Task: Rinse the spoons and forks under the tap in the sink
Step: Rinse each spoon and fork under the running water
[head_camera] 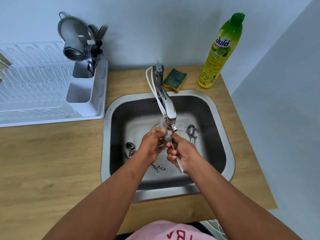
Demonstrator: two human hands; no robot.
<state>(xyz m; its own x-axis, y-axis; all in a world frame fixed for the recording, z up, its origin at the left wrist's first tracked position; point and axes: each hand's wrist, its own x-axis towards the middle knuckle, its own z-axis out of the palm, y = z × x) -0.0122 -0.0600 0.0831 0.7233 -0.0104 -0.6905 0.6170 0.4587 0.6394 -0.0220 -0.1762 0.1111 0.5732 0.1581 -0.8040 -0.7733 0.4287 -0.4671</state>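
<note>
Water runs from the tap [170, 116] into the steel sink [223, 135]. My right hand [183, 153] grips the handle of a metal utensil [179, 164], whose head sits under the stream and is blurred by water. My left hand [152, 144] is curled around that head, fingers touching it. Two spoons [193, 132] lie in the basin to the right of my hands. More spoons [130, 148] lie to the left, their handles [158, 167] showing under my left wrist.
A white dish rack [43, 94] stands on the wooden counter [52, 161] at left, its holder [83, 94] carrying forks, spoons and a strainer [74, 35]. A green-yellow sponge [174, 79] and a dish soap bottle [220, 52] sit behind the sink.
</note>
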